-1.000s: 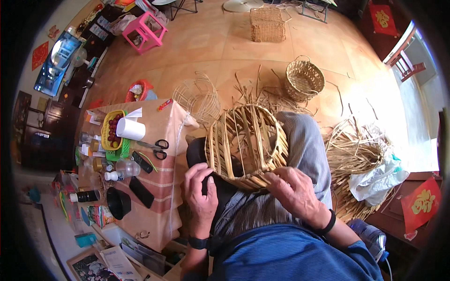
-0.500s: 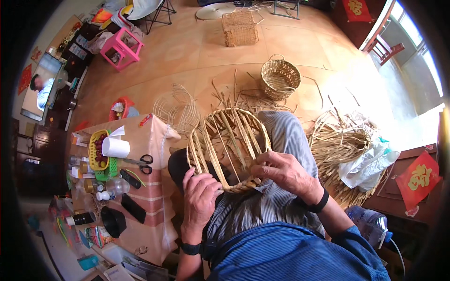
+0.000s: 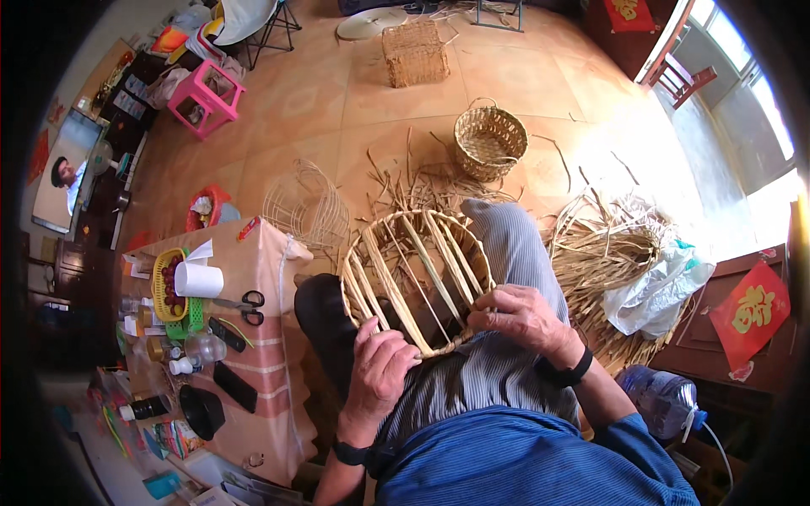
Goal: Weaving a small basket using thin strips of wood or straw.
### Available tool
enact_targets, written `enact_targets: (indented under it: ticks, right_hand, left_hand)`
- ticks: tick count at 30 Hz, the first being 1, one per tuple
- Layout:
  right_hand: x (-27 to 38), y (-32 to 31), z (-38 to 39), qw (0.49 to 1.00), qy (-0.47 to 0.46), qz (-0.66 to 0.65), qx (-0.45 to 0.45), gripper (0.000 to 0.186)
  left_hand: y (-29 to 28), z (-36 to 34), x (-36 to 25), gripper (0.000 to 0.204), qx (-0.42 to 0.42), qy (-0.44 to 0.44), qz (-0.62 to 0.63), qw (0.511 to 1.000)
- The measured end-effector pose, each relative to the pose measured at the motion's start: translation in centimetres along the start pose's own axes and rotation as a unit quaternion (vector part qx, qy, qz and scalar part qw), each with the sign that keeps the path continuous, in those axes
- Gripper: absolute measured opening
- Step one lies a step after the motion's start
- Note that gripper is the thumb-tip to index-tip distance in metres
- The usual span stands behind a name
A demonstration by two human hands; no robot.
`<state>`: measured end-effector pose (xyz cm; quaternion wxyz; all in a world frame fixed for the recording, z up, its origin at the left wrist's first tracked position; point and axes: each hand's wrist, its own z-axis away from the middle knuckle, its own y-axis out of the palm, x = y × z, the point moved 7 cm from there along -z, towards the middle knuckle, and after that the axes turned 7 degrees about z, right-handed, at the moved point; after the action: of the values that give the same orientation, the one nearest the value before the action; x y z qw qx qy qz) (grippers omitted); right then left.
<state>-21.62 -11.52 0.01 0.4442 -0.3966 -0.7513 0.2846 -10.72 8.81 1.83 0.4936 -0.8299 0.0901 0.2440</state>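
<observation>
An oval woven frame of pale plant strips rests tilted over my lap, with several slats running across it and gaps between them. My left hand grips its near left rim, fingers curled over the edge. At the near right rim, my right hand pinches the edge between thumb and fingers; any loose strip in that pinch is too small to make out. Both wrists carry dark bands. Striped trousers show beneath the frame.
A cloth-covered table at left holds scissors, a white paper roll and a yellow basket of fruit. Ahead on the floor stand a round woven basket and a wire-like frame. Dried strips are heaped at right.
The woven frame now lies slightly lower and flatter, showing more of its slats. Both hands keep their places on the rim. The whole view has shifted a little.
</observation>
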Motion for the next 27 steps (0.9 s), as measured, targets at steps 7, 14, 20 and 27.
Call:
enact_targets:
  ticks: [7,14,20,27]
  right_hand:
    - [0.7,0.1,0.4,0.999,-0.002,0.006,0.035,0.032]
    - [-3.5,-2.3,3.7,0.958,0.241,-0.144,-0.051,0.043]
    - [-15.4,-3.4,16.1,0.814,0.478,-0.206,-0.259,0.025]
    - [-22.5,1.8,31.1,0.708,0.657,-0.203,-0.162,0.02]
  left_hand:
    - [0.0,0.9,0.0,0.026,0.012,-0.004,0.003,1.0]
    - [-3.5,1.9,3.1,0.027,-0.138,-0.155,0.102,0.973]
    - [-3.3,5.7,8.0,0.025,-0.259,-0.3,0.22,0.892]
    - [-0.5,8.3,11.7,0.02,-0.214,-0.353,0.129,0.902]
